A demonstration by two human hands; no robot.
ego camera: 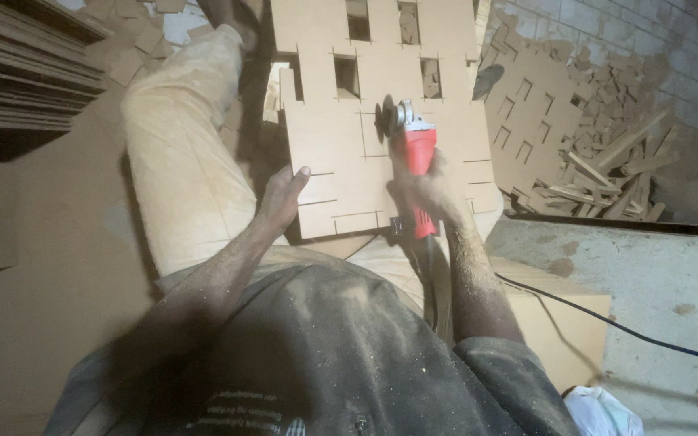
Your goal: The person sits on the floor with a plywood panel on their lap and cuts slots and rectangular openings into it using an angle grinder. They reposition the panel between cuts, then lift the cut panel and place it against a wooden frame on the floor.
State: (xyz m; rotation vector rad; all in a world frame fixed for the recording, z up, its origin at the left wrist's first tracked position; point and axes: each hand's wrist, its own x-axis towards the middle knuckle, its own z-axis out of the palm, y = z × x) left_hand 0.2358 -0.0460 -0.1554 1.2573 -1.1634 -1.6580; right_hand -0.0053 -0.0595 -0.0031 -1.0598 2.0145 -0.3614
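So the biggest thing in view was the fibreboard panel [341, 153], a tan sheet with square holes and thin slots already cut in it, lying flat in front of the person and reaching away toward the far side. Their knee in dusty light trousers [179, 161] sat just left of it, probably kneeling close to stay over the work. Off to the right was a heap of offcuts [599, 161] next to another slotted sheet leaning there, and on the far left a stack of boards [18, 73].

The left hand [283, 198] lay flat on the near left edge of the panel, fingers spread and loose, holding nothing; looked like it was just pinning the sheet so it wouldn't skate.

The right hand [426, 194] was clamped around the body of a red angle grinder [409, 141], disc down on the panel near its middle right, by a slot line. Its black cord [607, 323] trailed off to the near right, clear of the disc.
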